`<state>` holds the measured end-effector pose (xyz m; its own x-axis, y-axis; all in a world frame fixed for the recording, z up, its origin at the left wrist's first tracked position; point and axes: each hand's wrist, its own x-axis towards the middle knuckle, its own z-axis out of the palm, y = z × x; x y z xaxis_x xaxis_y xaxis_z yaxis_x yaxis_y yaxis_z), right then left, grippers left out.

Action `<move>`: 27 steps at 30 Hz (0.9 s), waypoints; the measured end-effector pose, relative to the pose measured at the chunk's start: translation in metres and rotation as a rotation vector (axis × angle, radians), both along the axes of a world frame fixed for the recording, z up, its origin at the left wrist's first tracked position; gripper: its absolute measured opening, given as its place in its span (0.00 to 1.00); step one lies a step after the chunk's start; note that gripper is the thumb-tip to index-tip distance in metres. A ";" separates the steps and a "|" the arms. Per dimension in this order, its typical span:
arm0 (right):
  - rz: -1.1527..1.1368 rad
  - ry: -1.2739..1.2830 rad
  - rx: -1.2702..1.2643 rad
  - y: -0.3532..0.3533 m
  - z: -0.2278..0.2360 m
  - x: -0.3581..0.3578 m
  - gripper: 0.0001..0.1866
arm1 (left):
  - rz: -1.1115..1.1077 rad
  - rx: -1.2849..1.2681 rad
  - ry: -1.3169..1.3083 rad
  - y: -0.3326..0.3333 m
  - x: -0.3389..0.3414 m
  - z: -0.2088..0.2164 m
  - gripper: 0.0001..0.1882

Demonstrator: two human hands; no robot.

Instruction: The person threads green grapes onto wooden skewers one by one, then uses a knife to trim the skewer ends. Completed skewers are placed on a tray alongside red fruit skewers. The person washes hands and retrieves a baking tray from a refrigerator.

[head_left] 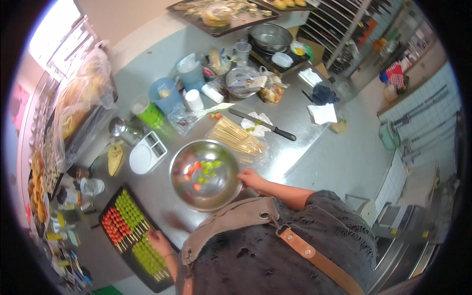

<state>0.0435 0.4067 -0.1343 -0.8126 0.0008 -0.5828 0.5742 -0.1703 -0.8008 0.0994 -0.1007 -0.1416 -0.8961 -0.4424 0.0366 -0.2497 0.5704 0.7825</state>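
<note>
Over the steel surface (pixel 156 191), close to the wearer's body, was the bowl (pixel 212 195), with a few red and green fruits (pixel 208 169) loose inside. The right hand (pixel 251 180) was clamped on its right rim, a hold that probably served to steady or shift it without reaching among the fruits. The left hand (pixel 158 243) was by the tray (pixel 129 260), at the bare ends of the skewers (pixel 149 258). Red and green ones lay in separate blocks, ends all to one side, likely so that each could be picked up without touching fruit.

Sticks (pixel 235 136) lay in clear wrapping just beyond the bowl, presumably for easy reach. The knife (pixel 273 129) lay beside crumpled paper (pixel 255 122), its handle toward the right, and the scale (pixel 142 160) stood left of the bowl.

Whether the bowl rested fully on the surface could not be told. The left fingers were partly turned from view, so I could not tell whether they were apart, together or touching a skewer. The apron (pixel 231 221) cut across the near edge, and the clutter at far left was too small and dim to make out.
</note>
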 end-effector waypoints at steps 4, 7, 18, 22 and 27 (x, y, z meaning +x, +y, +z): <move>-0.431 -0.031 -0.127 0.078 0.005 0.059 0.09 | -0.270 0.070 -0.007 0.048 -0.057 -0.012 0.24; -0.674 0.035 -0.051 0.141 0.002 0.090 0.10 | -0.379 0.101 -0.014 0.102 -0.101 -0.009 0.23; -1.058 0.108 0.039 0.342 -0.054 0.031 0.11 | -0.468 0.434 -0.514 0.304 -0.112 -0.082 0.27; -0.978 0.138 -0.120 0.360 -0.069 0.019 0.11 | -0.409 0.512 -0.554 0.344 -0.104 -0.101 0.29; -0.734 0.059 0.002 0.312 -0.066 0.025 0.17 | -0.391 0.347 -0.348 0.374 -0.118 -0.110 0.29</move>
